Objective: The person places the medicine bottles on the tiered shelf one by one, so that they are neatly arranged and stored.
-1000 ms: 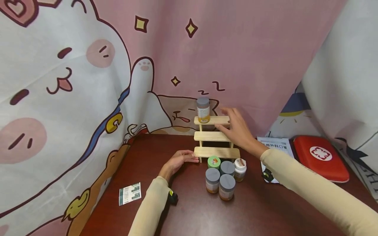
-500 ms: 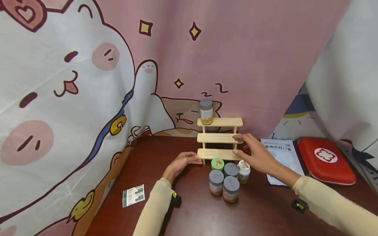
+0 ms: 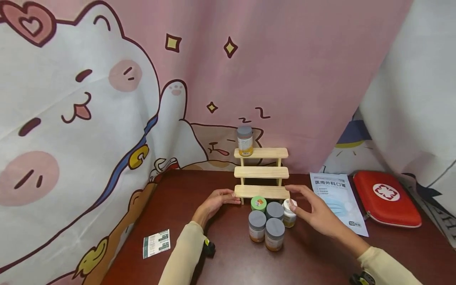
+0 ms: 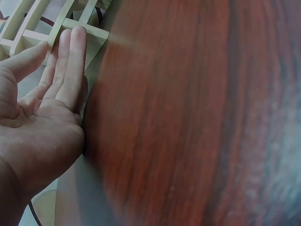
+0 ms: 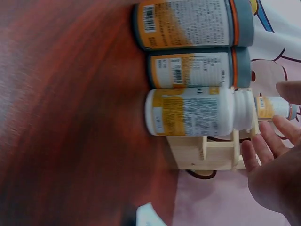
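A three-tier wooden shelf stands on the table, with one grey-lidded jar at the left of its top tier. My left hand touches the shelf's lower left end with nearly straight fingers; the left wrist view shows the fingertips against its side frame. Over the white bottle hovers my right hand, thumb and fingers spread and holding nothing. Beside that bottle stand a green-lidded jar and several grey-lidded jars. In the right wrist view the white bottle stands apart from the fingers.
At the right lie a face-mask packet and a red zip case. A small printed sheet is at the left of the dark wooden table. A cartoon-print curtain hangs behind the shelf.
My right hand has come down from beside the top tier, past the middle tier, to the white bottle at the lower right. The left hand stays at the shelf's lower left end.
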{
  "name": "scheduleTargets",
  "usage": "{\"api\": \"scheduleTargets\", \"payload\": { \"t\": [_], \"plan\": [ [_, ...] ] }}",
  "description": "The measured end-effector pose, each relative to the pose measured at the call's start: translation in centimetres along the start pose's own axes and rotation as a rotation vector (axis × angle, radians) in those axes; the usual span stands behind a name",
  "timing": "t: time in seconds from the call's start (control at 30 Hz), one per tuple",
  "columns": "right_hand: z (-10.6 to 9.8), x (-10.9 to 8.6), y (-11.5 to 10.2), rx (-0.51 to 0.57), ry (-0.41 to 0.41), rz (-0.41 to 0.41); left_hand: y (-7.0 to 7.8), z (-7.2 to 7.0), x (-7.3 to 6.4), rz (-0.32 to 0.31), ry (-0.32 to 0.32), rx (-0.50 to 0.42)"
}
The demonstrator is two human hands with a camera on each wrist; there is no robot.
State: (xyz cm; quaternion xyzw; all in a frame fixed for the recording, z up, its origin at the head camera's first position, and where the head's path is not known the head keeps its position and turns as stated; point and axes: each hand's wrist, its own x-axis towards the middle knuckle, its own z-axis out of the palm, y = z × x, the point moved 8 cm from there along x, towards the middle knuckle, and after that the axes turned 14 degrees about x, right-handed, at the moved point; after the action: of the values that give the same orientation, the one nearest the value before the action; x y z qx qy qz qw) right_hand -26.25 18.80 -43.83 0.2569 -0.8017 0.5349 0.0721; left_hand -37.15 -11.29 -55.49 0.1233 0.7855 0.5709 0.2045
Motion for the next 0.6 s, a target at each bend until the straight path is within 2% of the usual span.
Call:
{"api": "scheduleTargets", "payload": {
  "t": [0.13, 0.27, 0.5, 0.6],
  "plan": [
    [0.4, -0.8, 0.8, 0.004, -0.027, 0.003, -0.2, 0.0, -0.2, -0.014, 0.009, -0.013],
    [0.5, -1.4, 1.9, 0.004, -0.046, 0.051, -0.3, 0.2, -0.3, -0.020, 0.003, -0.015],
    [0.7, -1.8, 3.7, 0.134, -0.041, 0.103, -0.1, 0.1, -0.3, 0.004, 0.003, 0.012],
    [0.8, -2.0, 4.2, 0.154, -0.034, 0.120, 0.1, 0.1, -0.2, 0.008, -0.004, 0.019]
  ]
}}
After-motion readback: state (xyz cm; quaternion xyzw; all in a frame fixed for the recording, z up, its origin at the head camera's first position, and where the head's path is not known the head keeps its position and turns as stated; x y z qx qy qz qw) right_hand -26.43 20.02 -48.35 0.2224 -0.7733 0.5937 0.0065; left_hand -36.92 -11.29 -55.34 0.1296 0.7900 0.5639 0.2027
